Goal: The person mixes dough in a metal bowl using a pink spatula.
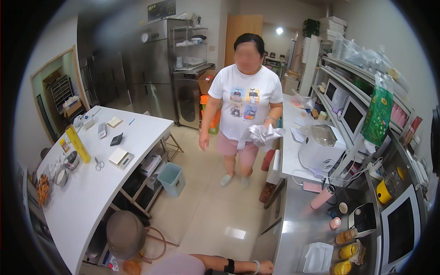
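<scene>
Where the white table [87,195] runs down the left side, an orange-brown bundle [43,189] sits on its far-left edge, a bowl [62,177] just beside it. Next right: long yellow roll [78,143], printing on it, too small to read; scissors [99,164], lying flat; small black device [117,139]; pale flat device [121,158] near the table's right edge. Round brown stool [126,234] at the near end. Steel cabinets [149,66] stand far left of centre, dark sign panel [161,9] above with yellowish marks, not legible. Pale blue bin [171,179] on the floor right of the table.

Centre: co-worker [246,103] standing, crumpled white material [263,136] at one hand. White T-shirt, four cartoon prints, lettering underneath too small to read.

Near centre: left hand [265,267], apparently mine, fingers look curled; can't tell if it holds anything. Contact with the steel counter [293,231] can't be told either. Right hand is out of frame, grip unknown.

White tray [317,257] is on the steel counter, near and just right of that hand. White machine [321,146] farther back, pink bottle [322,197] nearer. Yellow jars [348,250] right of the tray. Green printed bag [379,112] hangs far right; white-framed dark panel [401,224] near right.
</scene>
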{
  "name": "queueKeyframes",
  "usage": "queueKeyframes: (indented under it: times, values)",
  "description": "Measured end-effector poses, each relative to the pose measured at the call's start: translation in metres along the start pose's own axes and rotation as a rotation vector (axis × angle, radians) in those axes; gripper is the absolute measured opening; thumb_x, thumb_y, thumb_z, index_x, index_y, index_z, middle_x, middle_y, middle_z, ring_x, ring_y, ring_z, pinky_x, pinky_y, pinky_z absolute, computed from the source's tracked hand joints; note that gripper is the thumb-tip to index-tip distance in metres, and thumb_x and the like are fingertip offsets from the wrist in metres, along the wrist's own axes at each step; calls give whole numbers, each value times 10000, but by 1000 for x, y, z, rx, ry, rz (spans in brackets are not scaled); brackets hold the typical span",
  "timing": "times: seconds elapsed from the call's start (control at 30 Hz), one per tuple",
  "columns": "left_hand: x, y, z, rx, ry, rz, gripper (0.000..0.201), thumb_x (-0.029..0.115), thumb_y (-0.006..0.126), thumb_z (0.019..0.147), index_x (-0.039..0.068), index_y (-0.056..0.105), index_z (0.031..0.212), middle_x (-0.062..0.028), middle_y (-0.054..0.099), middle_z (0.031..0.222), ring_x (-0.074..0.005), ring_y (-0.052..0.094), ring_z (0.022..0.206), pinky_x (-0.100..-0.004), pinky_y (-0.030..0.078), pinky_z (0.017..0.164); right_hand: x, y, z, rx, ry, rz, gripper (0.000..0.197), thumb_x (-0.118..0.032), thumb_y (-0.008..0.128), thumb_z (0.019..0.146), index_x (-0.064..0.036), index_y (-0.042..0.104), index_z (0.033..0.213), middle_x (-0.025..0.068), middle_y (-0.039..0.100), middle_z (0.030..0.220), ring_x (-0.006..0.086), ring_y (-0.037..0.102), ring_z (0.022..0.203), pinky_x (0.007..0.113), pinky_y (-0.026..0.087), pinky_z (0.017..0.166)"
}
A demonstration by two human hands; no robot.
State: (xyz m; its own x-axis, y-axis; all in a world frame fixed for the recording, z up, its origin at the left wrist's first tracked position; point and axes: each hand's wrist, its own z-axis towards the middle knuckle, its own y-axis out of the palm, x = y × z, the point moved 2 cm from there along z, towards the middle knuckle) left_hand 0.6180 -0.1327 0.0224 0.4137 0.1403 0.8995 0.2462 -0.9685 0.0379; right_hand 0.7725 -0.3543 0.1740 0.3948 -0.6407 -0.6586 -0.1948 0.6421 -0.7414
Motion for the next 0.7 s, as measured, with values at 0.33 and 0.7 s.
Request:
queueKeyframes:
  times: [0.33, 0.7]
  values:
    - [-17, -9, 9, -53, -35, -88, 207, 139, 469, 828, -13, 580, 743, -90, 567, 591, -182, 539, 387, -307, 424, 347, -18, 8, 5, 62, -141, -120, 240, -220, 537, 753, 3, 597, 686, 134, 569, 582, 244, 520, 515, 401, 402, 483]
    - [19, -32, 4, 80, 153, 250, 245, 185, 549, 783, 3, 609, 629, -98, 602, 575, -204, 583, 443, -339, 471, 429, -69, -17, -7, 6, 150, 49, 237, -226, 573, 732, 5, 618, 709, 128, 584, 593, 220, 548, 527, 388, 416, 501]
